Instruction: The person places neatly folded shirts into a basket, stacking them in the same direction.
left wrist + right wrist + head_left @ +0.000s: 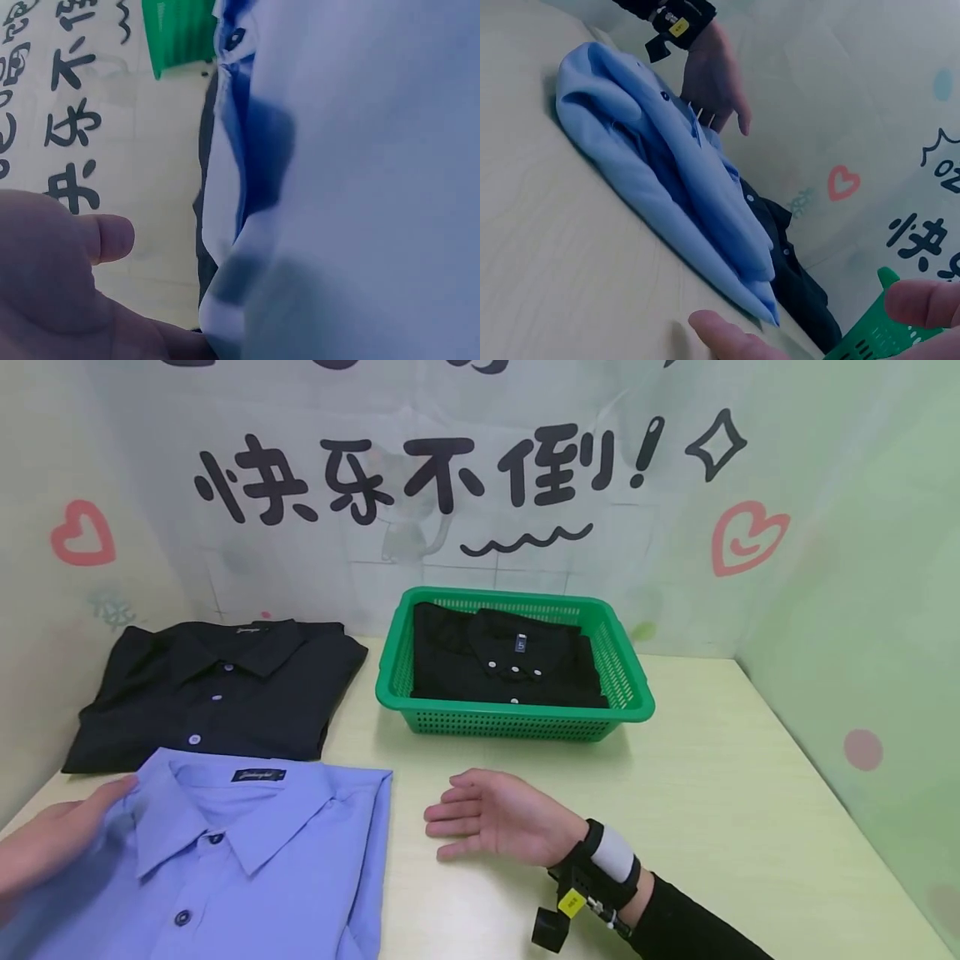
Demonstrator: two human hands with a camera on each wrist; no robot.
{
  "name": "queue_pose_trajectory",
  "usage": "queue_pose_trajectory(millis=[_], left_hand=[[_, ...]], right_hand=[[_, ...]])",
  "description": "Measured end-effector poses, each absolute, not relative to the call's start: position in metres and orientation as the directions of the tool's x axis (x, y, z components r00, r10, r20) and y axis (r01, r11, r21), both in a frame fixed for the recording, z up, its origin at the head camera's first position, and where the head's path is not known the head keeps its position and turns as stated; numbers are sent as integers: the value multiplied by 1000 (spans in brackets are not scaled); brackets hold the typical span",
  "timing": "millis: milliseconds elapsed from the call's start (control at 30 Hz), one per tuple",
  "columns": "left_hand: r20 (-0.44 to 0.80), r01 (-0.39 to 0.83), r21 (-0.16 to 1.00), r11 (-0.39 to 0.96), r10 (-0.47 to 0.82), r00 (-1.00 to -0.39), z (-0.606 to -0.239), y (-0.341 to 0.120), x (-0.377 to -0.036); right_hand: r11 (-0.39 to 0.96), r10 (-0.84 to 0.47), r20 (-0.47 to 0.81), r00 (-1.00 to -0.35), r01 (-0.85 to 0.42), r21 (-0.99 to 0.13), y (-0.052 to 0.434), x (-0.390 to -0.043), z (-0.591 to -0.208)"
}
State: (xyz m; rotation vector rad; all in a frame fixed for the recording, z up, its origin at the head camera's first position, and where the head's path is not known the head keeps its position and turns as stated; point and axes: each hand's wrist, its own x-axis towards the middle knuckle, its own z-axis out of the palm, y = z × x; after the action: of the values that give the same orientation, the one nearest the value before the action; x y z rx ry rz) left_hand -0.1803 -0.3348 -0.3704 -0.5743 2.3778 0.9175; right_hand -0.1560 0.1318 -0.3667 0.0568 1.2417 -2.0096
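A folded light blue button shirt (270, 868) lies at the near left of the table, collar facing away from me. My left hand (63, 835) is at its left shoulder, beside the collar. From the left wrist view, the left thumb (112, 238) stands apart from the cloth, while the other fingers reach the shirt's edge and are partly hidden. My right hand (510, 818) is held over the table to the right of the shirt, palm showing, fingers extended and holding nothing.
Behind the blue shirt lies a folded black shirt (225, 693). A green plastic basket (517, 722) at the back middle holds folded black clothing (457, 664) with white buttons. A printed backdrop (660, 577) rises behind the table (720, 810) and along its sides.
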Motion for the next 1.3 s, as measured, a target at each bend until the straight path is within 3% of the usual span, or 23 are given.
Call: queue_pose_trajectory(millis=[200,400,567,833,1033,1300], left_hand=[[-652,-483,645,592,95,-752,-359,-312,-179],[-599,-417,729,543,209,-773,-355,-289,-180],[-563,-414,784,462,250,-788,-359,-273,-183],[-605,-462,757,463,227,-763,-363,-255,-186],[-565,-399,756,520,209,-798,-365,-234,-183],[-523,-413,834,367,283,-804,-363,-203,-175]], right_hand=[[-237,-554,-440,-706,641,-730,129,-150,-360],[-235,-591,-436,-678,662,-712,131,-150,-357],[-219,-665,-412,-623,690,-690,134,-156,-363],[-232,-691,-394,-606,702,-673,130,-162,-372],[-281,-648,-396,-651,687,-670,127,-159,-374],[-284,-661,-423,-620,728,-624,128,-160,-375]])
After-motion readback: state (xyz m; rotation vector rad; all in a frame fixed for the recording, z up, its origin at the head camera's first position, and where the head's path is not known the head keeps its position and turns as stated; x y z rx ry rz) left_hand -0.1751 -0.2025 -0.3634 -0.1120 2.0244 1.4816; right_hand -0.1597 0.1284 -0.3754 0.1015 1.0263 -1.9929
